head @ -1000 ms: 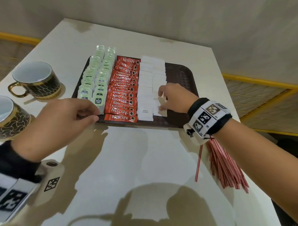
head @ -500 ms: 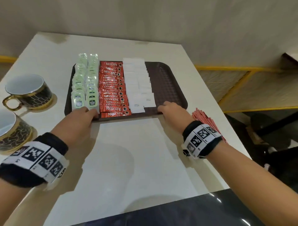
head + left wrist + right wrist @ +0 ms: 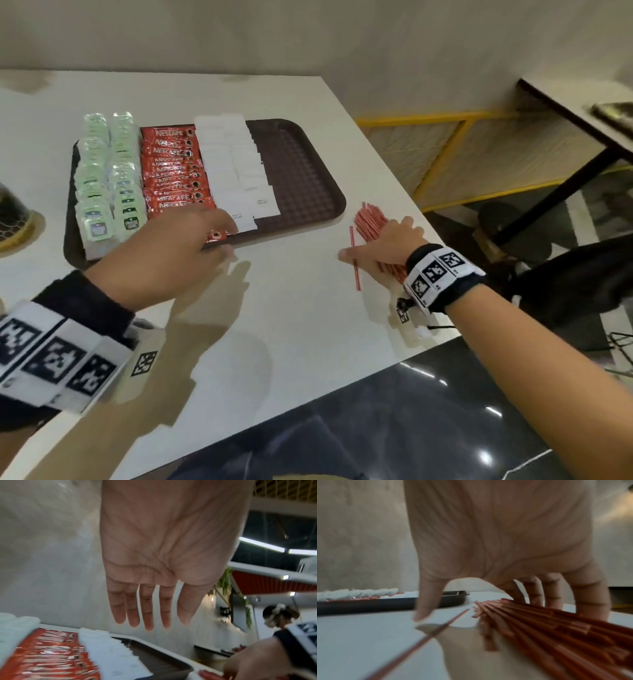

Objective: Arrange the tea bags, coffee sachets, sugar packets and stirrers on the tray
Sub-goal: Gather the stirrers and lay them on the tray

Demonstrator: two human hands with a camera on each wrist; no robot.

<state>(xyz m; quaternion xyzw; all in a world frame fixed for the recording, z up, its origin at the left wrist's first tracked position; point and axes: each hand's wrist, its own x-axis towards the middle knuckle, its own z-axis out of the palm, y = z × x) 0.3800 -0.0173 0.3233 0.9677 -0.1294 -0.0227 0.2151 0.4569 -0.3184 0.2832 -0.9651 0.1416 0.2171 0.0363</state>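
- Right hand is spread over the stirrers, fingers on the far side of the pile, thumb on the table; nothing clamped yet.
- Left hand hangs flat above the tray's near edge, fingers straight, holding nothing.
- Stirrers lie off the tray, near the table's right edge; one loose stirrer lies apart beside the thumb.
- Tea bags, coffee sachets and sugar packets sit in rows from the tray's left edge; right part bare.
- Risk: a loose scoop may fan the pile, rolling stirrers off the right edge, and miss the stray one.
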